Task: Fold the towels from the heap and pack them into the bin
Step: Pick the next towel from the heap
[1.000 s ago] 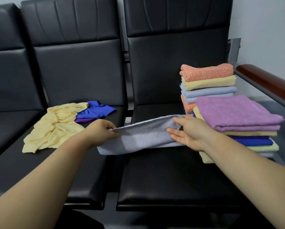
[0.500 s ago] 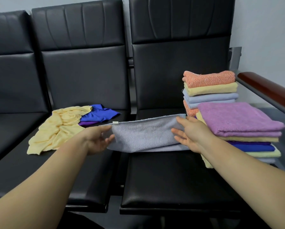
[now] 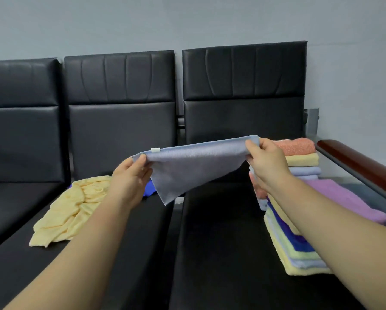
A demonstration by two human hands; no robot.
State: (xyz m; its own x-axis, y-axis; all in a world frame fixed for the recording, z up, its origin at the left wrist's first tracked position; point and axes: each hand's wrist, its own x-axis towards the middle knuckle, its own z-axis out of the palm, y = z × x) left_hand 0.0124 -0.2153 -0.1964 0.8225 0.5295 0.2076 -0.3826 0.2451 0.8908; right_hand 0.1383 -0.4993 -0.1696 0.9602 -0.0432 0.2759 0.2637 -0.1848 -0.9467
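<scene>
A grey-blue towel [image 3: 192,168] hangs in the air above the black seats, stretched between my hands. My left hand [image 3: 129,180] pinches its left top corner, near a small white label. My right hand [image 3: 265,163] grips its right top corner. The towel's lower corner droops to a point over the gap between two seats. On the middle seat lies the heap: a crumpled yellow towel [image 3: 71,209] and a blue towel [image 3: 149,190] mostly hidden behind my left hand. No bin is in view.
Two stacks of folded towels stand on the right seat: a back stack topped by an orange towel [image 3: 297,146], and a front stack topped by a purple towel [image 3: 344,198]. A brown wooden armrest [image 3: 362,162] borders them on the right. Black seat backs [image 3: 243,117] rise behind.
Both hands have lifted the grey-blue towel off the seat and spread it in the air. The view has tilted upward.
</scene>
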